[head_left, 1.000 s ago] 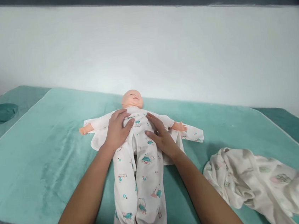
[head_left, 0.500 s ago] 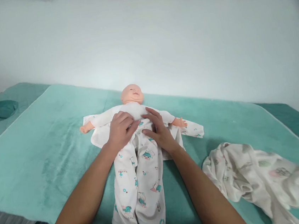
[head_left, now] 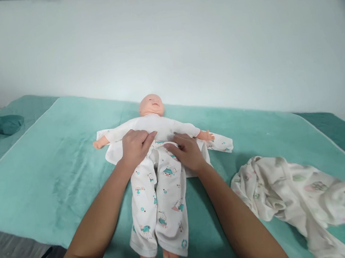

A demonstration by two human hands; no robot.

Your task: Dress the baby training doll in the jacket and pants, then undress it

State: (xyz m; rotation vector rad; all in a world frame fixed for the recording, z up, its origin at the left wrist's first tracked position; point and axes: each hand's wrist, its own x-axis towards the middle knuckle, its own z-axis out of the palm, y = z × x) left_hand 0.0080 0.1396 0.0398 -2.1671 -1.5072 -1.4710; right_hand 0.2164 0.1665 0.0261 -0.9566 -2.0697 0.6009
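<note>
A baby doll (head_left: 156, 124) with a white cloth body lies on its back, arms spread out to both sides. On its legs are white printed trousers (head_left: 171, 203), and its bare feet show below the cuffs. My left hand (head_left: 136, 147) has its fingers curled in at one side of the waistband. At the other side, my right hand (head_left: 187, 150) pinches the waistband, thumb towards the middle. Beneath the doll a white printed shirt (head_left: 221, 143) lies spread open, one sleeve showing past the doll's hand.
Crumpled white printed baby clothes (head_left: 293, 190) lie to the right. A green cloth (head_left: 56, 170) covers the table, with a white wall (head_left: 163, 43) behind it. A darker green folded piece (head_left: 1, 125) lies at the far left.
My fingers have curled closed at the waistband; the right hand's were more spread before. The camera view has shifted slightly, so the doll's feet show more.
</note>
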